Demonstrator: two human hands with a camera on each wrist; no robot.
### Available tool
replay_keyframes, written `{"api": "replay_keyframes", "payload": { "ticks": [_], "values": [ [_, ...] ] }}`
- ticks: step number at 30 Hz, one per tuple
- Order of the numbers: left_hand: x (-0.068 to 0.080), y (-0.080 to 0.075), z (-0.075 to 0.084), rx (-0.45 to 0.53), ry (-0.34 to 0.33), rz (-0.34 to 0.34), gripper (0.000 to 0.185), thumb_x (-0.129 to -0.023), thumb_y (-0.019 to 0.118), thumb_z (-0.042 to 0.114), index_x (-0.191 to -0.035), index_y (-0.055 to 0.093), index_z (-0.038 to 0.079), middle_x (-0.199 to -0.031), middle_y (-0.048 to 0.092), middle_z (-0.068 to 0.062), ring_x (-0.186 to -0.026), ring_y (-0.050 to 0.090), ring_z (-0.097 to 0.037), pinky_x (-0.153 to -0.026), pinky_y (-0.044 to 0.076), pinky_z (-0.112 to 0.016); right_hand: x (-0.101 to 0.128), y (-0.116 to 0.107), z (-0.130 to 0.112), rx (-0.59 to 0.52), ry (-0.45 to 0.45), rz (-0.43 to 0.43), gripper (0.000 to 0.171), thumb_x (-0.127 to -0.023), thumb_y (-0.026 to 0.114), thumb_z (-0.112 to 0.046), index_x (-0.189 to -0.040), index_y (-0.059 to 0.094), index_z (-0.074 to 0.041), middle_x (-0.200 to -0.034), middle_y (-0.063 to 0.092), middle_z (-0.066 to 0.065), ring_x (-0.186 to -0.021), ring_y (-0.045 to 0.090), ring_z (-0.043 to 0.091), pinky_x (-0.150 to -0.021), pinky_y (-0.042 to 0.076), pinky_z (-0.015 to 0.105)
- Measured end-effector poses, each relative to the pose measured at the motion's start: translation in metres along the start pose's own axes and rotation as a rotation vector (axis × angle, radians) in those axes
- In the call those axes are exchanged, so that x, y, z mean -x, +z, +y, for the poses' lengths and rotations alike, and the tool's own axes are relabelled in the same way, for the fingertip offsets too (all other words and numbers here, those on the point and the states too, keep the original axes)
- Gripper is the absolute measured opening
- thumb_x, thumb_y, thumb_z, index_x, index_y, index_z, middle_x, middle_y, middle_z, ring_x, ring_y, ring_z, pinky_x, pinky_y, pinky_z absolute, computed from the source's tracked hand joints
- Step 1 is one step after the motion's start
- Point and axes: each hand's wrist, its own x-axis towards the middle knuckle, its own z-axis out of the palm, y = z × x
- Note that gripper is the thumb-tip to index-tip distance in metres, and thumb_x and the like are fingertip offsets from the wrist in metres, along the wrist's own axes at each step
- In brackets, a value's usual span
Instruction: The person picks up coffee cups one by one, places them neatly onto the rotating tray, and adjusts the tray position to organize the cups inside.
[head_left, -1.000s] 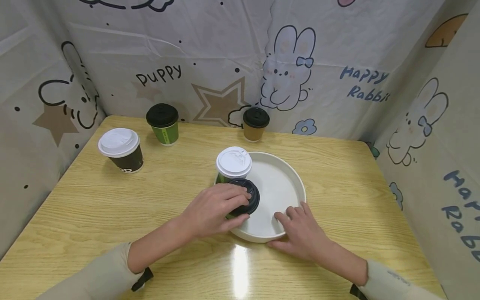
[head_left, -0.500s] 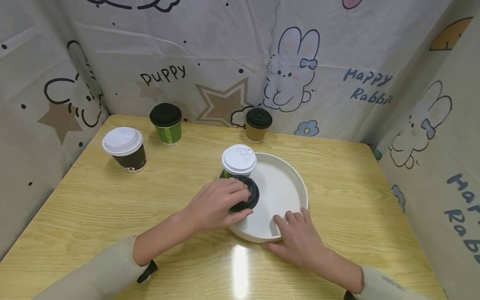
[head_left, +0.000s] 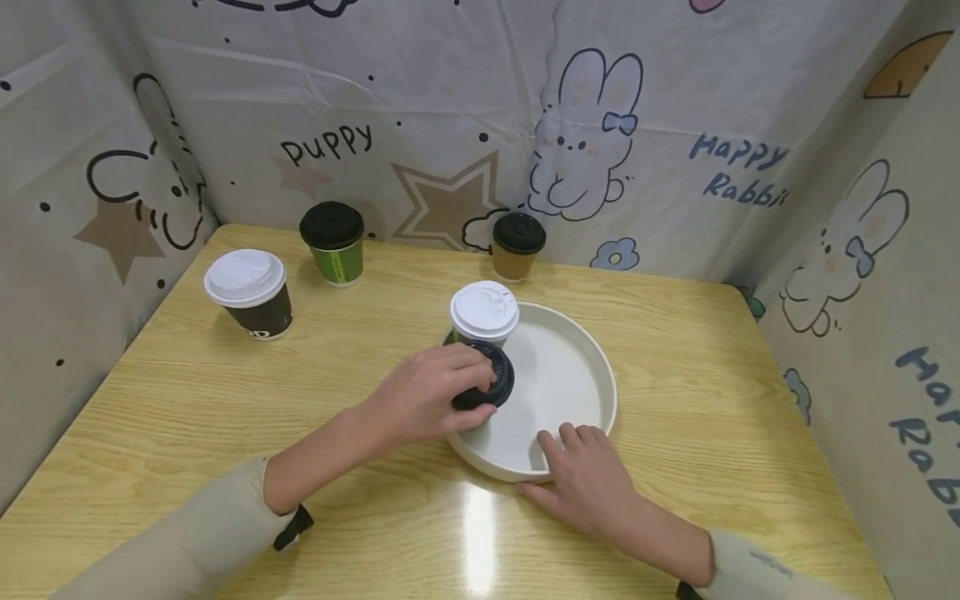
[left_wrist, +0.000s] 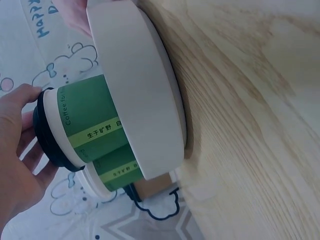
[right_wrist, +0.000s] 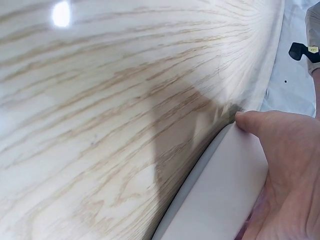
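left hand (head_left: pixel 423 400) is gripping the black-lidded green paper cup (left_wrist: pixel 85 125) by its lid, inside the round white tray (head_left: pixel 577 367), hiding most of the cup from above. right hand (head_left: pixel 581 479) is lying flat-fingered over the tray's near rim, thumb against its outer wall.

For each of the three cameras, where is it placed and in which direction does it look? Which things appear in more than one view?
Head: above the table, looking forward and down; shows both forearms, the left hand gripping the black-lidded green cup in the white tray, and the right hand on the tray's near rim.
Left wrist: low at table level, looking sideways at the tray's outer wall; the left hand's fingers hold the cup's lid.
Right wrist: close over the wood; the thumb presses the tray rim.
Shared: the tray appears in all three views.
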Motion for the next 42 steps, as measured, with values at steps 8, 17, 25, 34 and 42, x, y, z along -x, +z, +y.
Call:
{"api": "replay_keyframes", "payload": {
  "ticks": [8, 17, 25, 34, 42],
  "values": [
    [-0.001, -0.002, -0.010, 0.068, -0.025, -0.049, 0.022, -0.082, 0.082, 0.023, -0.093, 0.066, 0.014, -0.104, 0.067, 0.000, -0.096, 0.061, -0.012, -0.083, 0.055, -0.028, -0.004, 0.000, -0.005, -0.001, -0.005, -0.032, 0.060, -0.082, 0.070, -0.065, -0.097, 0.058, -0.008, -0.076, 0.047, 0.005, -0.070, 0.055, 0.029, -0.065, 0.047, 0.039],
    [0.001, -0.004, -0.020, 0.123, 0.006, -0.049, 0.022, -0.081, 0.083, 0.021, -0.092, 0.065, 0.013, -0.107, 0.068, 0.000, -0.103, 0.062, -0.014, -0.088, 0.055, -0.029, -0.007, 0.002, -0.009, 0.050, -0.040, -0.038, 0.059, -0.084, 0.066, -0.065, -0.096, 0.058, -0.008, -0.075, 0.047, 0.006, -0.067, 0.050, 0.028, -0.063, 0.043, 0.037],
    [0.001, -0.003, -0.024, 0.140, 0.024, -0.032, 0.023, -0.081, 0.082, 0.020, -0.090, 0.063, 0.012, -0.106, 0.068, -0.001, -0.103, 0.062, -0.014, -0.087, 0.055, -0.030, -0.010, 0.001, -0.011, 0.064, -0.054, -0.038, 0.059, -0.085, 0.066, -0.065, -0.096, 0.058, -0.008, -0.075, 0.048, 0.006, -0.067, 0.049, 0.027, -0.064, 0.042, 0.036],
    [0.003, -0.002, -0.024, 0.148, -0.008, -0.038, 0.022, -0.081, 0.082, 0.019, -0.091, 0.065, 0.012, -0.107, 0.067, -0.001, -0.103, 0.062, -0.014, -0.088, 0.055, -0.031, -0.011, 0.001, -0.005, 0.029, -0.078, -0.023, 0.058, -0.082, 0.068, -0.065, -0.102, 0.062, -0.011, -0.078, 0.051, 0.004, -0.067, 0.053, 0.025, -0.062, 0.047, 0.036],
    [0.002, -0.003, -0.023, 0.155, -0.023, -0.050, 0.022, -0.082, 0.082, 0.019, -0.093, 0.065, 0.011, -0.107, 0.067, -0.001, -0.103, 0.062, -0.015, -0.089, 0.055, -0.031, -0.007, -0.001, 0.019, -0.054, -0.155, -0.102, 0.059, -0.082, 0.066, -0.068, -0.115, 0.065, -0.019, -0.100, 0.058, -0.002, -0.089, 0.057, 0.020, -0.084, 0.050, 0.041]
  ]
}}
